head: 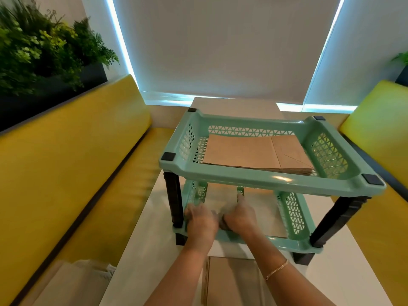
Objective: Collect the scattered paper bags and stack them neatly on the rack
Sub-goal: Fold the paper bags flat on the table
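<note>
While one neat stack of paper bags [256, 154] already lies flat in the upper tray of the mint rack [265, 180], both hands reach into the lower tray. The left hand [199, 219] and right hand [239, 217] are blurred; each seems curled on bags there, though I cannot tell for sure. Squaring the edges against the tray wall would keep that pile tidy. More bags [231, 281] wait on the white bench [136, 250].

We reach both bare forearms forward, our left hand [199, 219] and right hand [239, 216] side by side, knuckles up, fingers curled; the grip is blurred.
</note>
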`<act>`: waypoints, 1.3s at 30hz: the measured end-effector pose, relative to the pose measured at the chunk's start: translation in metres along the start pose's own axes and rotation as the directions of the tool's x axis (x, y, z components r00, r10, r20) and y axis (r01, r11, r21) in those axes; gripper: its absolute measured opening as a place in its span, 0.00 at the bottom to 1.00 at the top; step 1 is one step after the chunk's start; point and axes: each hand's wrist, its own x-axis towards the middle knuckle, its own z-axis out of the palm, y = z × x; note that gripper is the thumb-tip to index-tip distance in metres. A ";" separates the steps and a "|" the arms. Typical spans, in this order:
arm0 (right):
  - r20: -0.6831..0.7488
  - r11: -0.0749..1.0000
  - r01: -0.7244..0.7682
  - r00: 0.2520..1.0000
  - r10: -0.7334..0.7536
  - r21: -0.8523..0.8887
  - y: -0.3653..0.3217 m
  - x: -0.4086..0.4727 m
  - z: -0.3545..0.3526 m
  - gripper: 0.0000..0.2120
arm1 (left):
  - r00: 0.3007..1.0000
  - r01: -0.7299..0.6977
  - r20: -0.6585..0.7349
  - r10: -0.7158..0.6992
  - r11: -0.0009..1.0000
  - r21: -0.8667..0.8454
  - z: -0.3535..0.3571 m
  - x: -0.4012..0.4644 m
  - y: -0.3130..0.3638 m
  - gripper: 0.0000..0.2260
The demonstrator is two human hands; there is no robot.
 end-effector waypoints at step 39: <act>-0.246 0.982 -0.066 0.969 0.021 -0.179 0.111 -0.155 -0.022 0.10 | 0.943 -0.325 0.131 0.307 0.933 0.155 0.047 -0.128 -0.075 0.16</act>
